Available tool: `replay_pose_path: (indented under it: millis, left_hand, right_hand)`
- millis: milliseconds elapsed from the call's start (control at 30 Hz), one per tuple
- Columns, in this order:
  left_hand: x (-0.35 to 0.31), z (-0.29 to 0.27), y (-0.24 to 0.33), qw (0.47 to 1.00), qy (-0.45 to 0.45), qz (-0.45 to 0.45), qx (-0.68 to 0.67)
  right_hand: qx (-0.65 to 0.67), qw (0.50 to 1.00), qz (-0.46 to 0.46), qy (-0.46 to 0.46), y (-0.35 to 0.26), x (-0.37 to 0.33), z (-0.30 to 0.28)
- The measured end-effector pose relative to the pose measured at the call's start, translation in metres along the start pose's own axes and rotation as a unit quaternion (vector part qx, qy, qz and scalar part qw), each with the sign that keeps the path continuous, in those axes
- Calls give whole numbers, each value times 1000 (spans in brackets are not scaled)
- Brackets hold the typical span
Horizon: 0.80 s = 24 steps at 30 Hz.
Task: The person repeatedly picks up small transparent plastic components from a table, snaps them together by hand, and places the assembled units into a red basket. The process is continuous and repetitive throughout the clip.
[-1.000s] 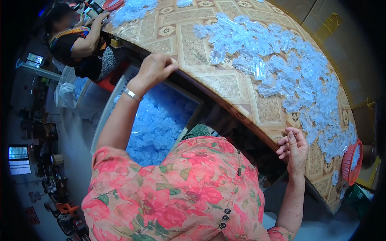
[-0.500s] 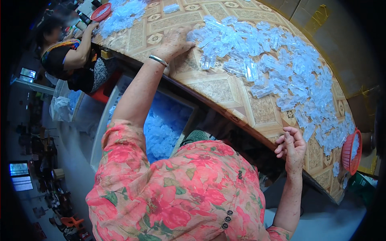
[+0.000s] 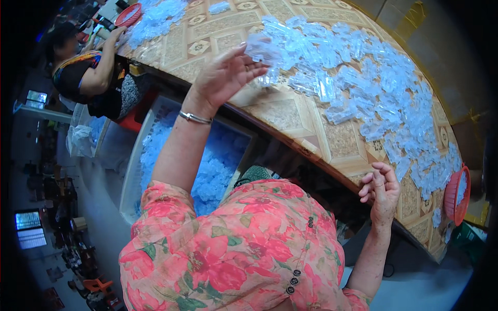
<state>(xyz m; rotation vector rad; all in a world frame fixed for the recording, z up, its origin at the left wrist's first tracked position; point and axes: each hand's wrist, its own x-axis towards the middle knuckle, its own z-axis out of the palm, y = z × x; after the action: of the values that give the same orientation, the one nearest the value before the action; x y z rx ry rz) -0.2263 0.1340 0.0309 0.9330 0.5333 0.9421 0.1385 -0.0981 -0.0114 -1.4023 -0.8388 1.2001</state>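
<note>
My left hand point(image 3: 225, 78) is raised over the table, palm partly turned up, thumb and fingers apart. Just beyond its fingertips a clear plastic piece point(image 3: 263, 51) is smeared by motion and looks loose from the grasp. It is at the left end of a wide spread of clear, bluish plastic pieces point(image 3: 358, 85). At the table's near edge, on the right, is my right hand point(image 3: 381, 194). Its fingers are loosely curled, with gaps between them and nothing visible inside.
The patterned table point(image 3: 342, 140) runs diagonally. A red basket point(image 3: 451, 205) stands at its right end; another red basket point(image 3: 127, 16) is far left, near a second pile and a seated person point(image 3: 93, 78). A white bin point(image 3: 132, 176) of plastic pieces sits below my left arm.
My left hand has lifted off the tabletop and drawn nearer, turning its palm up. A blurred plastic piece now shows at its fingertips. My right hand has barely moved.
</note>
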Motion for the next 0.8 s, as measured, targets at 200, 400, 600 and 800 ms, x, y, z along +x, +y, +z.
replay_pose_path:
  millis: [200, 400, 600, 800]
  left_hand:
    - [7, 75, -57, 967, -167, -115, -151]
    - [16, 136, -117, 940, -169, -257, -144]
    - [19, 165, -141, 946, -142, -291, -12]
    - [16, 180, -127, 916, -201, -285, 196]
  right_hand:
    - [-9, 1000, -8, 2, 2, 0, 2]
    - [25, 996, -81, 16, 4, -1, 6]
    - [-19, 981, -190, -34, -11, -7, 6]
    - [-134, 971, -197, -29, -16, -16, 22]
